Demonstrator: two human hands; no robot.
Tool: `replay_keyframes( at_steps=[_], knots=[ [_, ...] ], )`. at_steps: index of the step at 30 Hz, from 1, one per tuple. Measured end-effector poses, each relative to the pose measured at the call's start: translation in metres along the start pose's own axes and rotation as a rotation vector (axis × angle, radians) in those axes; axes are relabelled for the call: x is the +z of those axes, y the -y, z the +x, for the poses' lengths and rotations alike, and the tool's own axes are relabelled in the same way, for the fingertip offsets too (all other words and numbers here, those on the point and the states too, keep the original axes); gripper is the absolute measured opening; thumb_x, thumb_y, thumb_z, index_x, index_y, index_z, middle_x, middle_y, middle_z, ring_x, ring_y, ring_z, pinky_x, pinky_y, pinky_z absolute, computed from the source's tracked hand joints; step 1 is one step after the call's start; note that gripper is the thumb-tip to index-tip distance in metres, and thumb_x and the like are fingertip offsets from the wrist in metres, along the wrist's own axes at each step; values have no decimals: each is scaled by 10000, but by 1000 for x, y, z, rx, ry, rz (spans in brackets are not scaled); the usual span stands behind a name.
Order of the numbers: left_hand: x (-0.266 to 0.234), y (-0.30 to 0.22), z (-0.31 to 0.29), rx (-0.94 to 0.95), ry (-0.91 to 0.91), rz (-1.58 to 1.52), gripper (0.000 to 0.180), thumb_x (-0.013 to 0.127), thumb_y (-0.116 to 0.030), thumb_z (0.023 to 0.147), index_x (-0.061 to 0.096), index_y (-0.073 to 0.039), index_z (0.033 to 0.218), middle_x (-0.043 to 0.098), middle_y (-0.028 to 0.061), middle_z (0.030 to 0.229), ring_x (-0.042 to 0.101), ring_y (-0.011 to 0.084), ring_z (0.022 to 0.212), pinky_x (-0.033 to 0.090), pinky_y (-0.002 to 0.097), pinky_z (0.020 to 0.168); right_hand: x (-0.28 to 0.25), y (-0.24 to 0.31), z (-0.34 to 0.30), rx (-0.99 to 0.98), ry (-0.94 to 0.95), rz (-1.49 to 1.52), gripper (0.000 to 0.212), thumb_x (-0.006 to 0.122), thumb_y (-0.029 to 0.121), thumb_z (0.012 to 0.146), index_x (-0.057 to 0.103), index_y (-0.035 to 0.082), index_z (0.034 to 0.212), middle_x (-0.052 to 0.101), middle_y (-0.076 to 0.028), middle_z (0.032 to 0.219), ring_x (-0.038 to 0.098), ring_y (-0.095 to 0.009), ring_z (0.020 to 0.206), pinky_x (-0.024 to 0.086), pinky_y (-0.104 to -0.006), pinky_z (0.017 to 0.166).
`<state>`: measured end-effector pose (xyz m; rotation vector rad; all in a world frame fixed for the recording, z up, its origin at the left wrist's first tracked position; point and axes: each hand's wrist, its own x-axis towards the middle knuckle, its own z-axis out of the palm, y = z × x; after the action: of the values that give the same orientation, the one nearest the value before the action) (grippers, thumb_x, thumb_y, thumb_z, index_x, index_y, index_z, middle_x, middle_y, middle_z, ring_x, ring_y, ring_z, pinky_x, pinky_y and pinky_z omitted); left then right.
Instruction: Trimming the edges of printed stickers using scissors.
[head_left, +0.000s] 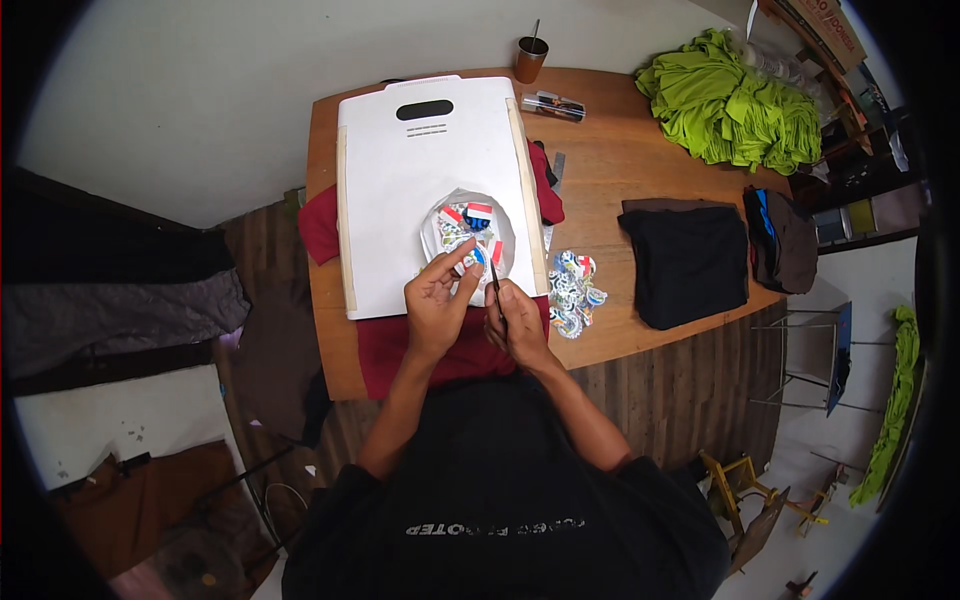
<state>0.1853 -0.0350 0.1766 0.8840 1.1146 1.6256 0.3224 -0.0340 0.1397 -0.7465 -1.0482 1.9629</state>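
Observation:
My left hand [437,300] pinches a small printed sticker piece [475,256] between thumb and fingers, over a round white sheet [500,222] covered with colourful stickers. My right hand [518,322] grips a thin dark tool [494,280], likely tweezers or small scissors, whose tip meets the sticker piece. The round sheet lies on a white board [400,200] with a slot handle, and the board rests on a red garment [420,345] spread over the wooden table [600,170].
A heap of cut stickers [573,292] lies right of my hands. Folded black garments [690,260] and a dark stack [782,238] sit further right, a green garment pile [740,105] at the back right, and a brown cup [530,58] at the back edge.

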Motion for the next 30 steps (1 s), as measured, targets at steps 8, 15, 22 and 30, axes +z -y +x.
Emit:
replay_keyframes(
  at_steps=[8,15,22,30],
  knots=[
    [-2,2,-1,2,19,-1,360,623,91,903,584,95,1261,637,117,1102,599,122,1006,487,249,887,1,2,1,-7,4,-7,331,351,360,1074,470,72,963,317,43,562,251,-48,420,257,-220,404],
    [-2,2,-1,4,28,0,357,620,89,905,584,95,1260,641,117,1100,606,127,1007,491,251,886,-1,-3,1,-13,8,8,328,352,355,1074,470,69,964,319,42,563,254,-47,423,256,-219,405],
    [-3,1,0,-5,30,3,348,617,88,907,588,96,1253,639,121,1112,607,130,1011,492,254,892,-2,-3,0,-12,14,-5,327,354,354,1074,470,67,966,325,40,567,260,-47,427,258,-219,407],
    [-5,-1,0,-2,45,3,346,615,84,911,586,96,1256,635,121,1115,600,133,1025,487,254,899,-1,-3,-1,0,1,-1,329,355,352,1074,472,66,961,330,38,568,264,-48,432,263,-219,412]
  ],
)
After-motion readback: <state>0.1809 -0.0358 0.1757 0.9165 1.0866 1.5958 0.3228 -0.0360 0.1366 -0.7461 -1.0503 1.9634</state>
